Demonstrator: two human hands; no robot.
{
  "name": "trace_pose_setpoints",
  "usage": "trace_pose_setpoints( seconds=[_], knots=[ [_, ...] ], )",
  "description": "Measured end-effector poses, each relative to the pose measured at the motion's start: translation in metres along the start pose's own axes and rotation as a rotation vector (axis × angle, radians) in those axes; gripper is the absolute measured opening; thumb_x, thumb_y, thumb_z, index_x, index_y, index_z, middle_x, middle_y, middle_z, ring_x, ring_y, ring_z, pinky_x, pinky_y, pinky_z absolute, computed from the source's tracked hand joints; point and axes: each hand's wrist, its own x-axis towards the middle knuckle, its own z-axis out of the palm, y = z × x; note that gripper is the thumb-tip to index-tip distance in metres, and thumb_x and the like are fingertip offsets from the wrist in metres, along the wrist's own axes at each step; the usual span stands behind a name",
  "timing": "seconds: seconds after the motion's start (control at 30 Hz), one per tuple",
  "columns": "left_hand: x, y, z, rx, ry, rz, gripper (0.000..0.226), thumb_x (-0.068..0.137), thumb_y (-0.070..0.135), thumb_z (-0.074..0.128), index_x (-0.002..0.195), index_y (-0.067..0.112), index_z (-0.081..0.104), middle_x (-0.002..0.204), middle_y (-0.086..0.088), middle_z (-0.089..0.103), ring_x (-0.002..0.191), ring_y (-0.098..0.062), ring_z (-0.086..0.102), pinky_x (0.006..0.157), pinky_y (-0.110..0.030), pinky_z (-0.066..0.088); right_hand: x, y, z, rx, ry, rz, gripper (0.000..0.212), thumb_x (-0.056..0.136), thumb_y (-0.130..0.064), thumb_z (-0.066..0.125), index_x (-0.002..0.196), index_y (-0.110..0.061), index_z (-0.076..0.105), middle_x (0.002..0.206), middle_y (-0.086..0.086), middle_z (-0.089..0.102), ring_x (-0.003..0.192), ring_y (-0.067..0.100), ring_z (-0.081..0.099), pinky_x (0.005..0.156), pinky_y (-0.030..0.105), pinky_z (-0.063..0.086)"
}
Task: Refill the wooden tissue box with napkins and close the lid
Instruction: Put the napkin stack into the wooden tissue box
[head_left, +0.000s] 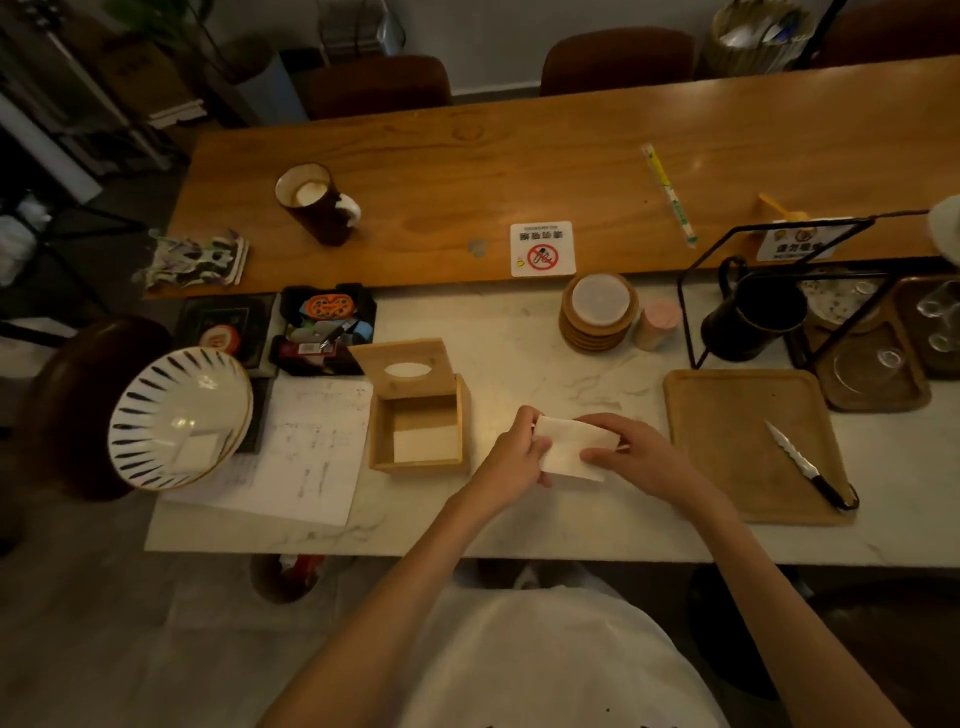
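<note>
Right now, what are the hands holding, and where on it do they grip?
A white napkin, held just right of the open wooden tissue box: left hand pinches its left end, right hand its right end.

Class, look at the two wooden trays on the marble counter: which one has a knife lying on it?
The lighter rectangular wooden tray nearest the right hand; a black-handled knife lies on it. The darker tray behind holds glassware.

A café or small restaurant: a no-smoking sign (543, 249) on the long wooden table (519, 171), stacked coasters (598, 319), trays of glassware (878, 364), a wrapped pair of chopsticks (669, 193), and chairs (618, 60) lining the far side.
</note>
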Motion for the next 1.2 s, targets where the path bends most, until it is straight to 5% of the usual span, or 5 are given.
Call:
trace_pose_setpoints(
  seconds=[0.3,0.47,0.6,0.7,1.2],
  knots=[
    [-0.047,-0.004,-0.082,-0.058,0.053,0.145,0.011,0.104,0.025,0.044,0.114,0.025,0.049,0.109,0.003,0.06,0.1,-0.012,0.063,0.077,-0.033,0.062,0.031,-0.1,0.029,-0.391,-0.142,-0.133,0.03,0.096,-0.025,0.057,0.125,-0.025,0.061,0.109,-0.011,0.058,0.099,0.014,0.055,0.083,0.027,0.045],
    [-0.05,-0.043,-0.128,-0.173,0.623,0.039,0.011,0.102,0.023,0.048,0.112,0.022,0.052,0.101,0.001,0.06,0.089,-0.008,0.06,0.076,-0.025,0.051,0.03,-0.129,0.022,-0.128,-0.04,-0.041,0.009,0.094,-0.021,0.056,0.103,-0.018,0.057,0.098,0.004,0.063,0.091,0.027,0.059,0.08,0.044,0.048],
    [-0.03,-0.089,-0.161,-0.042,0.202,-0.236,0.061,0.093,0.016,0.057,0.147,0.025,0.03,0.14,-0.007,0.046,0.124,-0.025,0.05,0.103,-0.048,0.049,0.035,-0.177,0.047,-0.163,-0.224,-0.038,0.038,0.087,-0.032,0.054,0.124,-0.02,0.055,0.115,-0.004,0.057,0.1,0.019,0.055,0.085,0.035,0.045],
    [-0.033,-0.084,-0.176,-0.171,-0.067,-0.236,0.059,0.096,0.011,0.053,0.146,0.028,0.027,0.137,-0.006,0.049,0.121,-0.026,0.053,0.095,-0.05,0.055,0.063,-0.206,0.088,-0.387,-0.424,-0.012,0.04,0.095,-0.018,0.052,0.135,-0.013,0.05,0.122,-0.004,0.05,0.107,0.016,0.046,0.089,0.029,0.037],
    [-0.034,-0.079,-0.184,-0.363,-0.087,-0.296,0.068,0.085,0.009,0.069,0.143,0.024,0.037,0.131,-0.006,0.055,0.106,-0.022,0.064,0.084,-0.044,0.061,0.137,-0.179,0.146,-0.719,-0.537,0.262,0.03,0.091,-0.031,0.046,0.114,-0.018,0.059,0.113,0.002,0.058,0.104,0.019,0.053,0.101,0.035,0.044]
  ],
)
